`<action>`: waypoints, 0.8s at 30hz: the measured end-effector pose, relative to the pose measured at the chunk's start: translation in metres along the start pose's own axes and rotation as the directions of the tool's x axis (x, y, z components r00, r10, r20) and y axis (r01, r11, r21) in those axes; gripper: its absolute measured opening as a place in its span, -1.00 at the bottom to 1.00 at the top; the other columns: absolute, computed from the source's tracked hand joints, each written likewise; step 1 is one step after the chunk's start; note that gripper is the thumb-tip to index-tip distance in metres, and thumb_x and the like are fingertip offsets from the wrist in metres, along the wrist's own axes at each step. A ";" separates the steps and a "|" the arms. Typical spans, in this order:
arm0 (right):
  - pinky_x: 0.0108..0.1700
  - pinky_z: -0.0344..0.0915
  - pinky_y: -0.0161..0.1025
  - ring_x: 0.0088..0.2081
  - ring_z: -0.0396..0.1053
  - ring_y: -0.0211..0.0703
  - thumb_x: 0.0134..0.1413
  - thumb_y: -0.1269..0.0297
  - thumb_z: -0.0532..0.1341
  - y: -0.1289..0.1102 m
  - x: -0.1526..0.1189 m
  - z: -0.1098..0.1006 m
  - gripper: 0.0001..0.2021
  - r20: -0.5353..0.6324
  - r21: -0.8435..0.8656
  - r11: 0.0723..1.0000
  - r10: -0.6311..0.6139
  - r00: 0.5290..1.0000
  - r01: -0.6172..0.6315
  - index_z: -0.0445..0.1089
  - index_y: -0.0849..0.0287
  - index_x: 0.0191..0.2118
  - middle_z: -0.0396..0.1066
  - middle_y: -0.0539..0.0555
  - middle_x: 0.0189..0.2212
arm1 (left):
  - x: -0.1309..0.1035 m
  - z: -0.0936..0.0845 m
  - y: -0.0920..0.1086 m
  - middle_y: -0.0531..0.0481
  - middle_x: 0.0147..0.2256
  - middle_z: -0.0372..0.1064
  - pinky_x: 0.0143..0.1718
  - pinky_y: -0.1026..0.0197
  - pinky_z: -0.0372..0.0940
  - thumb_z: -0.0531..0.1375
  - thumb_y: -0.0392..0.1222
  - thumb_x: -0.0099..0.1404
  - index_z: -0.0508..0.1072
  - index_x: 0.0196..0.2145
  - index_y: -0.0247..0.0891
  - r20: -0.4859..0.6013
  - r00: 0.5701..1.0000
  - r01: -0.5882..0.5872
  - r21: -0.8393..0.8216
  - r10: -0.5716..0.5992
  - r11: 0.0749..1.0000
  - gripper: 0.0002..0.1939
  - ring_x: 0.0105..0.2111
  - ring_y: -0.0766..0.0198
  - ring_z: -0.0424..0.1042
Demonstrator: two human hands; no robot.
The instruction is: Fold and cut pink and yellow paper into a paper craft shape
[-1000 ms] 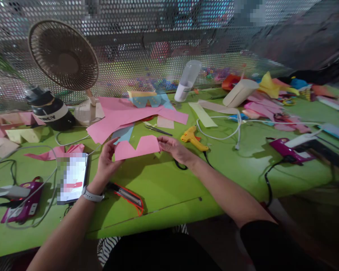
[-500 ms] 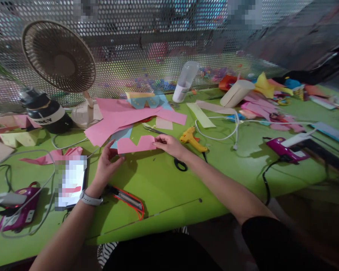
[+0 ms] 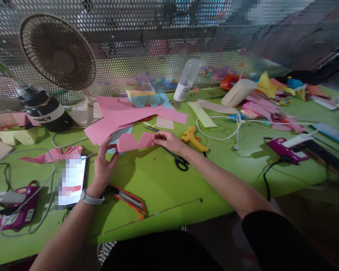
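Note:
A pink paper piece (image 3: 130, 143) with a V-shaped notch in its upper edge is held up above the green table. At its left end, my left hand (image 3: 104, 162) pinches the paper between thumb and fingers. The fingers of my right hand (image 3: 168, 141) close on its right end. Black-handled scissors (image 3: 181, 162) lie beneath my right forearm and wrist, their blades pointing away to the left. Close by on the right is a yellow glue gun (image 3: 194, 139). A box cutter (image 3: 129, 197) with an orange edge rests just right of my left wrist.
Pink paper sheets (image 3: 113, 116) lie behind the hands. A phone (image 3: 73, 180) and a purple power strip (image 3: 19, 210) with looping cables sit at left. A fan (image 3: 59, 52), a dark jar (image 3: 46, 111) and a clear bottle (image 3: 188, 81) stand along the perforated metal screen (image 3: 124, 64).
My left hand has closed onto the paper's left end and moved slightly left. The pink paper has tilted, and more of the scissors shows below my right wrist.

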State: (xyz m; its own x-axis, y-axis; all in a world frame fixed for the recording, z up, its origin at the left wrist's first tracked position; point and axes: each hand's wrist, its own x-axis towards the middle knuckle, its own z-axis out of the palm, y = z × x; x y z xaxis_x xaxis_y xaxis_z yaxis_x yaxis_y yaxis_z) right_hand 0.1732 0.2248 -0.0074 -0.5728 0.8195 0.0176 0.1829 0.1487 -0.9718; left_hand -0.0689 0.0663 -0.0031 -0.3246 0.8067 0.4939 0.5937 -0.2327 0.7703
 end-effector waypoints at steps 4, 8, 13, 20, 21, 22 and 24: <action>-0.06 0.38 -0.09 -0.26 0.46 -0.16 -0.12 0.26 0.31 0.001 -0.001 -0.001 -0.77 -0.009 -0.013 1.000 -0.016 1.000 0.015 0.49 0.20 -0.26 0.55 0.07 -0.29 | -0.001 0.001 -0.005 -0.11 -0.01 0.47 0.14 -0.08 0.26 0.22 -0.31 0.22 0.28 0.20 -0.16 0.032 0.999 0.005 0.035 -0.006 0.999 -0.41 0.04 0.10 0.44; -0.02 0.38 -0.07 -0.19 0.48 -0.14 -0.07 0.29 0.28 0.002 0.004 -0.010 -0.72 -0.080 -0.077 0.995 -0.065 0.995 0.059 0.50 0.20 -0.17 0.55 0.13 -0.20 | -0.002 0.001 -0.009 -0.12 0.07 0.43 0.20 -0.09 0.21 0.16 -0.44 0.15 0.29 0.21 -0.14 0.018 1.000 0.010 0.032 -0.011 0.999 -0.34 0.10 0.09 0.39; -0.02 0.40 -0.07 -0.17 0.50 -0.09 0.06 0.26 0.22 0.001 0.022 -0.031 -0.77 -0.196 -0.344 0.935 -0.165 0.967 0.090 0.51 0.23 -0.19 0.56 0.17 -0.18 | -0.003 0.000 -0.010 -0.13 0.12 0.38 0.26 -0.13 0.15 0.09 -0.55 0.01 0.27 0.23 -0.15 0.089 0.996 0.016 0.035 -0.019 0.999 -0.20 0.16 0.05 0.33; 0.02 0.32 -0.10 -0.11 0.46 -0.02 0.00 0.40 0.26 0.004 0.049 -0.036 -0.80 -0.220 -0.550 0.835 -0.175 0.960 0.027 0.53 0.20 -0.20 0.54 0.15 -0.16 | -0.002 -0.002 0.006 -0.12 0.07 0.40 0.19 -0.10 0.24 0.12 -0.36 0.23 0.46 0.01 -0.18 0.092 0.994 -0.067 0.080 0.060 0.995 -0.61 0.11 0.10 0.38; 0.00 0.32 -0.11 -0.12 0.46 -0.02 -0.02 0.39 0.27 0.004 0.052 -0.034 -0.80 -0.209 -0.574 0.819 -0.171 0.963 0.021 0.53 0.20 -0.21 0.54 0.15 -0.18 | -0.002 -0.002 0.008 -0.13 0.07 0.40 0.18 -0.09 0.25 0.13 -0.32 0.27 0.46 -0.01 -0.19 0.081 0.995 -0.073 0.082 0.066 0.994 -0.66 0.11 0.10 0.38; -0.02 0.32 -0.12 -0.13 0.46 -0.01 -0.03 0.39 0.29 0.005 0.056 -0.033 -0.82 -0.200 -0.596 0.803 -0.167 0.966 0.015 0.54 0.20 -0.23 0.54 0.15 -0.20 | -0.002 -0.002 0.010 -0.14 0.06 0.41 0.17 -0.09 0.26 0.15 -0.28 0.29 0.47 -0.02 -0.20 0.070 0.995 -0.077 0.084 0.072 0.993 -0.69 0.10 0.10 0.39; -0.05 0.31 -0.14 -0.15 0.45 -0.01 -0.04 0.39 0.30 0.006 0.061 -0.031 -0.88 -0.187 -0.632 0.775 -0.161 0.969 0.006 0.54 0.20 -0.30 0.54 0.15 -0.24 | -0.002 -0.001 0.012 -0.14 0.05 0.42 0.16 -0.09 0.27 0.17 -0.24 0.31 0.48 -0.03 -0.20 0.051 0.995 -0.088 0.087 0.084 0.992 -0.73 0.10 0.10 0.39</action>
State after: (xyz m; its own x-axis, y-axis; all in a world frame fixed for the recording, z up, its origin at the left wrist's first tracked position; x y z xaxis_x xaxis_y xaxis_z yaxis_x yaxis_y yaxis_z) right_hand 0.1640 0.2931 -0.0049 -0.4347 0.8739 0.2174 0.6428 0.4702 -0.6048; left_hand -0.0621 0.0610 0.0052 -0.2359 0.8107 0.5358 0.6817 -0.2549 0.6858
